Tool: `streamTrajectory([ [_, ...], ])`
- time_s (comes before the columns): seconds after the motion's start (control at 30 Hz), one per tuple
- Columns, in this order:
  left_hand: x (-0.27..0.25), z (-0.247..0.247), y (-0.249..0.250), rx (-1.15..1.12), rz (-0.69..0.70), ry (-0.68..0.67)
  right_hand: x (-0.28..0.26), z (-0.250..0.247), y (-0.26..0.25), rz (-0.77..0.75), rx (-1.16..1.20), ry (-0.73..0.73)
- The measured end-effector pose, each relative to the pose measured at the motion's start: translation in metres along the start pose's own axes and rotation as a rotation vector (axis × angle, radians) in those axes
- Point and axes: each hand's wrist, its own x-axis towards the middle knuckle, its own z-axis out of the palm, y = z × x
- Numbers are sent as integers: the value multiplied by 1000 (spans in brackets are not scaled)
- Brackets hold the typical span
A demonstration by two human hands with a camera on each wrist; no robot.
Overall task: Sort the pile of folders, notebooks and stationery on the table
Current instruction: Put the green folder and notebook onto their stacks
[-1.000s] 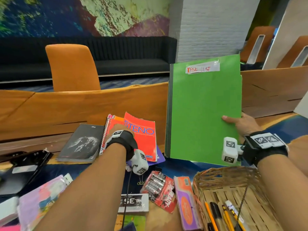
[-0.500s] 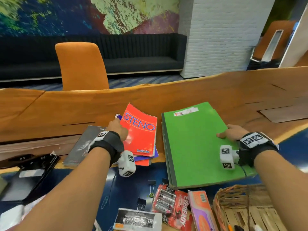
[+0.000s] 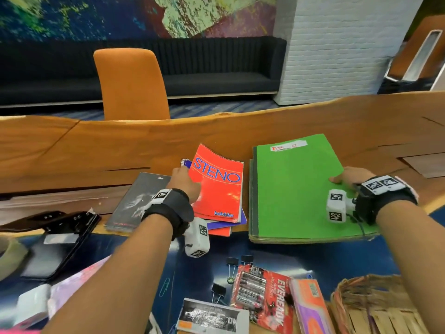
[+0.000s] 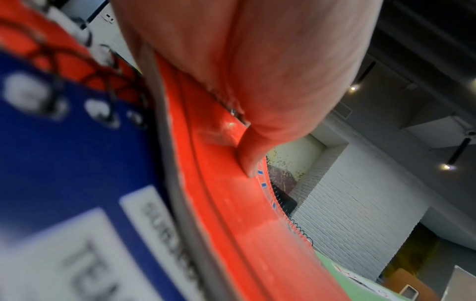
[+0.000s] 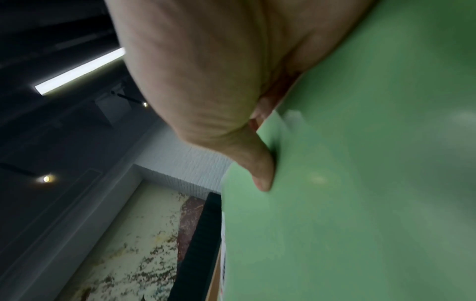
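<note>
green folder (image 3: 293,189) now lies flat; right hand (image 3: 349,175) still grips it.

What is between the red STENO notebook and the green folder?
Nothing. In the head view only a narrow strip of bare wooden table separates the STENO notebook from the green folder.

Glossy red steno pad (image 3: 218,189) with wire coil, matt green card folder (image 3: 296,189), smooth wooden table (image 3: 120,145).

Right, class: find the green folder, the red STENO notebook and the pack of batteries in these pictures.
green folder (image 3: 293,189), head view, middle of its front cover.
red STENO notebook (image 3: 218,189), head view, middle of its red cover.
pack of batteries (image 3: 262,292), head view, middle of the red card pack.
</note>
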Motion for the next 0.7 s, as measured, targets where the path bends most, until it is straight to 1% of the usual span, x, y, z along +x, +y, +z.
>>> streamTrajectory([
  [0.13,0,0,-3,-32,11,15,7,34,-10,-35,65,-46],
  [0.2,0,1,-4,3,11,31,2,46,-16,-18,96,-20],
  [0.3,-12,0,-3,110,10,23,-13,56,-19,9,247,31],
  [0.4,-25,-12,2,298,13,19,-39,42,-16,-27,363,126],
  [0.47,-36,-22,8,332,26,2,-64,21,-17,-77,438,170],
  [0.57,-63,-35,16,287,56,6,-110,-5,-21,-175,520,242],
  [0.7,-111,-57,21,138,122,36,-182,-16,-37,-309,587,273],
])
